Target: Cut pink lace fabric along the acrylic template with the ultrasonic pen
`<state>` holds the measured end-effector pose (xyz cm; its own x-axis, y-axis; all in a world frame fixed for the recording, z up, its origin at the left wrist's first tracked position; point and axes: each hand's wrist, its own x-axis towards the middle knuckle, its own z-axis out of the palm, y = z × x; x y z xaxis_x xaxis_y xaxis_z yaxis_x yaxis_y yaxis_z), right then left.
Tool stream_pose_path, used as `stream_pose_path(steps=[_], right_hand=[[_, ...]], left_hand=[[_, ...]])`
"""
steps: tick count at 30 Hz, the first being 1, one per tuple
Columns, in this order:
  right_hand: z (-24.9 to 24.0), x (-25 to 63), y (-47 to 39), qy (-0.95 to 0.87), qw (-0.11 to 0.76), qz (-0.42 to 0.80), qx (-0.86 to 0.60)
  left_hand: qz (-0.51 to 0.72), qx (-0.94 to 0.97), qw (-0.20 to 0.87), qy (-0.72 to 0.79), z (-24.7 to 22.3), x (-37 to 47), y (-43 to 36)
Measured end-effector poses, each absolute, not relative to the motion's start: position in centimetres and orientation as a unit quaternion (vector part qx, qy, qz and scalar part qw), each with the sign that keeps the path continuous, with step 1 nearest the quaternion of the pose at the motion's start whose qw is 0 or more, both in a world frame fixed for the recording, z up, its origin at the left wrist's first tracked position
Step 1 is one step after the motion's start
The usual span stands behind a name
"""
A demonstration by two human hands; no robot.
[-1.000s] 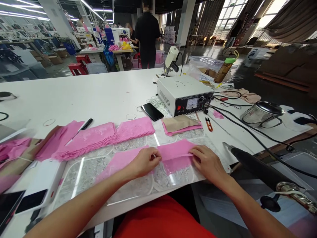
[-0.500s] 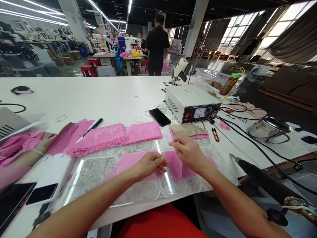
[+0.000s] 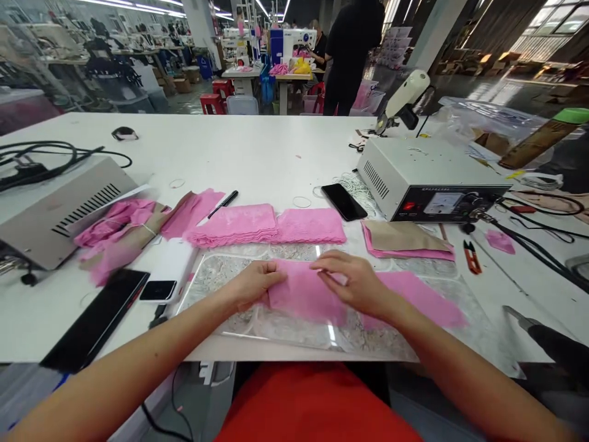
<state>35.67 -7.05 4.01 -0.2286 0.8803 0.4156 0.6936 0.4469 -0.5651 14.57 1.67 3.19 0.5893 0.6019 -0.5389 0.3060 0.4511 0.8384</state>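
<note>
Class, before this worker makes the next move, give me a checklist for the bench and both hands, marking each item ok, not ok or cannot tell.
1. Left hand grips the pink cloth piece: ok, pinched near its upper left corner.
2. Right hand grips it too: cannot tell; its fingers are at the upper edge, contact unclear.
3. No second piece under the arms: not ok; another pink piece lies partly under the right forearm.
4. Orange-handled snips clear of both hands: ok.
5. Meter reading checked: cannot tell, too small.

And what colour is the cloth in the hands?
The cloth is pink, best seen in the head view.
</note>
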Motion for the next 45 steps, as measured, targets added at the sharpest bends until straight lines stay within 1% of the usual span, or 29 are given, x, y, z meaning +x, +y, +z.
stream_pose_path(steps=[2,4,6,9,18,23,26,29,31,33,35,37,40,45], right_hand=[[3.5,37.8,-8.0,-0.699,0.292,0.165,-0.631],[3.0,39.0,-9.0,-0.654,0.225,0.186,-0.698],[2.6,39.1,-9.6,-0.636,0.181,0.194,-0.725],[2.3,38.4,-9.8,-0.635,0.154,0.188,-0.734],[3.2,38.1,-7.8,-0.640,0.181,0.151,-0.731],[3.5,37.6,-6.0,-0.644,0.163,0.153,-0.732],[3.6,37.6,-6.4,-0.645,0.157,0.146,-0.733],[3.5,37.5,-8.5,-0.696,0.180,0.151,-0.678],[3.0,37.4,-10.2,-0.742,0.200,0.160,-0.619],[2.2,37.3,-11.6,-0.768,0.217,0.149,-0.584],[1.3,37.2,-12.5,-0.778,0.236,0.128,-0.568],[0.5,37.1,-12.9,-0.780,0.251,0.107,-0.563],[0.0,37.0,-13.1,-0.781,0.264,0.084,-0.559],[0.3,36.5,-13.0,-0.777,0.276,0.072,-0.561]], left_hand=[[0.107,0.545,0.702,0.447,3.2,14.5,1.7],[0.107,0.581,0.673,0.446,3.5,14.5,1.6],[0.102,0.618,0.642,0.442,3.8,14.4,1.5],[0.097,0.670,0.596,0.433,4.1,14.3,1.2],[0.113,0.735,0.510,0.433,4.2,12.8,1.2],[0.122,0.764,0.452,0.444,4.0,12.1,2.1],[0.125,0.788,0.407,0.446,3.8,11.4,2.5],[0.128,0.810,0.355,0.449,3.7,10.6,2.3],[0.136,0.853,0.290,0.412,3.5,10.1,1.9],[0.125,0.913,0.231,0.313,3.2,9.7,1.5],[0.086,0.952,0.213,0.202,2.9,9.3,1.3],[0.046,0.965,0.217,0.143,2.6,8.6,1.4],[0.030,0.970,0.192,0.149,2.7,7.2,1.9],[0.052,0.971,0.159,0.171,3.1,5.3,2.1]])
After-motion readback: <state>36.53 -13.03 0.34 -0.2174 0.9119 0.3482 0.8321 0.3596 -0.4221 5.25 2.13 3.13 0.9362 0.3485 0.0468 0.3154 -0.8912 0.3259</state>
